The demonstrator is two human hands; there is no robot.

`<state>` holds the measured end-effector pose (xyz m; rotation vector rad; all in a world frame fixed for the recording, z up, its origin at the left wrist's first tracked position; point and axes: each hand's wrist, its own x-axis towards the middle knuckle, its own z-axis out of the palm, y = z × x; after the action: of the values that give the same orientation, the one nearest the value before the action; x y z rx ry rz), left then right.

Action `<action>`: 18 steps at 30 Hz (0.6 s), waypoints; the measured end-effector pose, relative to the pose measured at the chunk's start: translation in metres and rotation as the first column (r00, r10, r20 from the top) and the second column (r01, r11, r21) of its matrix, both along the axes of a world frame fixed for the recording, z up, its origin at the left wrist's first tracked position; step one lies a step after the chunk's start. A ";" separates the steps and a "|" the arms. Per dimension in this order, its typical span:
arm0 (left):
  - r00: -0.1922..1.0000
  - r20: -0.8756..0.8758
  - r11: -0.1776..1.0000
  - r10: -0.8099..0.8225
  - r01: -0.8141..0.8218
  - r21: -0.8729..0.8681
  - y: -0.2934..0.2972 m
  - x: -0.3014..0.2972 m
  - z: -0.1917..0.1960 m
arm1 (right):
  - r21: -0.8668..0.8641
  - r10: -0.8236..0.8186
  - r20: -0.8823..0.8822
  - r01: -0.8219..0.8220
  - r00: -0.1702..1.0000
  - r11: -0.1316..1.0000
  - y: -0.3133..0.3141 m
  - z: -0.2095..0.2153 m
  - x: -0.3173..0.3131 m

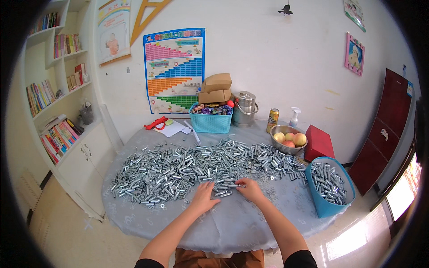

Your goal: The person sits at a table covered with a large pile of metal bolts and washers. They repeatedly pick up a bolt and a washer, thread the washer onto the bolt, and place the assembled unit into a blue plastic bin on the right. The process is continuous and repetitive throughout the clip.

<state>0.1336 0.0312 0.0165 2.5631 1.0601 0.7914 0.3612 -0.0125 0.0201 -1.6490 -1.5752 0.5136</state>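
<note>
A wide heap of silver metal anchor bolts and sleeves (178,165), with small washers (154,201) mixed in, covers the middle of the table. My left hand (205,198) rests at the heap's near edge, its thumb apart from the fingers and nothing visible in its grip. Just to the right, my right hand (251,190) pinches the end of a metal anchor bolt (231,185) between thumb and fingers. A few loose bolts (223,194) lie between the two hands. Beyond my right hand, a blue fabric bin (322,202) holds many similar metal pieces.
Along the table's back stand a turquoise basket (210,123) of wrapped sweets, a steel canister (244,109), a yellow can (273,119), a spray bottle (294,117), a metal fruit bowl (286,148) and a red box (318,142). A bookshelf (67,96) stands left.
</note>
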 end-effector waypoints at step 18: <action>0.983 -0.180 0.998 -0.043 0.036 -0.041 0.030 0.037 0.008 | -0.167 0.195 0.559 -0.121 0.806 0.979 0.034 0.023 -0.013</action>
<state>0.1707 0.0611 0.0242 2.6547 1.0603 0.5316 0.3483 0.0215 0.0426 -1.8866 -2.1734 0.1968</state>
